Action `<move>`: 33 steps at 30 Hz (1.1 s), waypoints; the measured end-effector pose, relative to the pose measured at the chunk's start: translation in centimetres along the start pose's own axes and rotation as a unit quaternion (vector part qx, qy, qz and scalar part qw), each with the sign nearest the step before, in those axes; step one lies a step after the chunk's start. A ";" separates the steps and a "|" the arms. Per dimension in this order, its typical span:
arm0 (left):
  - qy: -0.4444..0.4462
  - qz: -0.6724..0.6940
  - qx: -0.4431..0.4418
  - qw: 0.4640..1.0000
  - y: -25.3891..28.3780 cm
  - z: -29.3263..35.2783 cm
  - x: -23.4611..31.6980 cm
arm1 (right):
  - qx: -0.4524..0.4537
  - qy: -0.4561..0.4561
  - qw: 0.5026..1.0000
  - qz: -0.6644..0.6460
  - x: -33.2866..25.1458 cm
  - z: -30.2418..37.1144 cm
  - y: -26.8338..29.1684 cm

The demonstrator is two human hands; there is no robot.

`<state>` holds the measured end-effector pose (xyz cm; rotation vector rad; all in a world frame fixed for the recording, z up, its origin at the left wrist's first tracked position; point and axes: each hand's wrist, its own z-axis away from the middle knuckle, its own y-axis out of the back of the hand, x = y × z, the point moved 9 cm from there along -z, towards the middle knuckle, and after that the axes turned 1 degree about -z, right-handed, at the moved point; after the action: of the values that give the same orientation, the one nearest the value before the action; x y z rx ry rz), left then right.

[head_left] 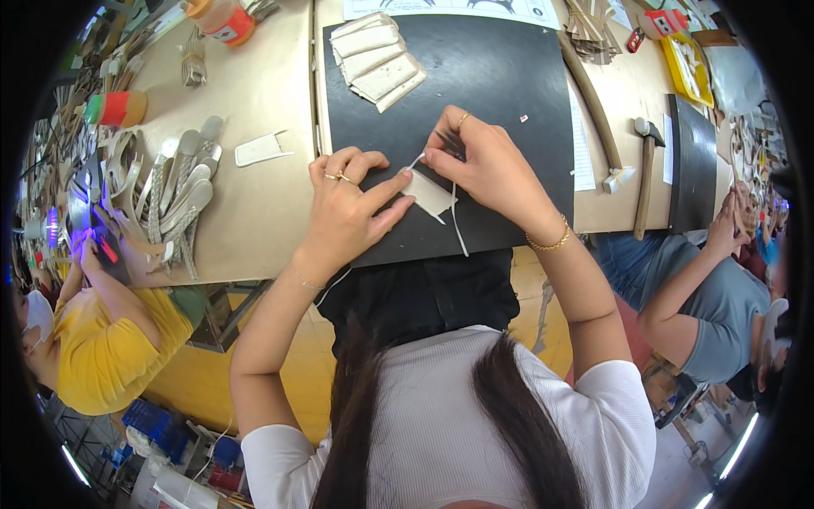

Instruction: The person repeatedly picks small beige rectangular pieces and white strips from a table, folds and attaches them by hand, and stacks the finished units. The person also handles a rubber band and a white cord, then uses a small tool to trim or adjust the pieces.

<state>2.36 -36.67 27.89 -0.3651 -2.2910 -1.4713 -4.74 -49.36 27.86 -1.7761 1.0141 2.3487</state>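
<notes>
A small flat off-white piece [431,198], perhaps leather, lies on the black mat [483,81] in front of me. The thumb and index finger of my left hand [349,202] pinch its left end, while the other fingers curl over the mat. Just to the right, my right hand [487,165] is closed in a pinch on a thin white strip [459,225]. This strip runs from the piece's upper corner to my fingertips, and a loose length hangs toward the mat's near edge. Further up the mat sits a fanned stack of similar off-white pieces [379,61].
Left on the table are a lone edged piece [261,150], a heap of straps [182,187], a green-capped jar [116,109] and an orange bottle [222,21]. To the right lie a hammer [646,170], a wooden-handled tool [591,102] and a yellow tray [685,68]. Co-workers sit on both sides.
</notes>
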 end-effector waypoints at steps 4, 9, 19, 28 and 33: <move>0.004 -0.004 0.007 1.000 0.1 0.1 -0.1 | -0.043 -0.090 0.995 -0.020 0.9 0.8 -0.2; -0.007 0.001 0.018 1.000 -0.1 0.1 -0.3 | 0.025 -0.029 0.998 0.050 0.3 3.2 0.5; 0.025 0.018 -0.002 1.000 0.1 -0.7 -0.4 | 0.042 0.159 0.933 0.320 -1.2 6.6 -2.3; 0.056 0.009 -0.054 0.997 0.1 -1.6 -0.3 | 0.039 0.195 0.912 0.358 -2.2 6.9 -2.7; 0.107 0.030 -0.050 0.993 -0.3 -1.7 -0.6 | 0.032 0.192 0.902 0.386 -2.6 6.8 -3.0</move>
<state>3.12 -38.35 28.02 -0.2879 -2.0279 -1.5205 -8.47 -42.60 29.65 -2.1387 2.1716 2.2685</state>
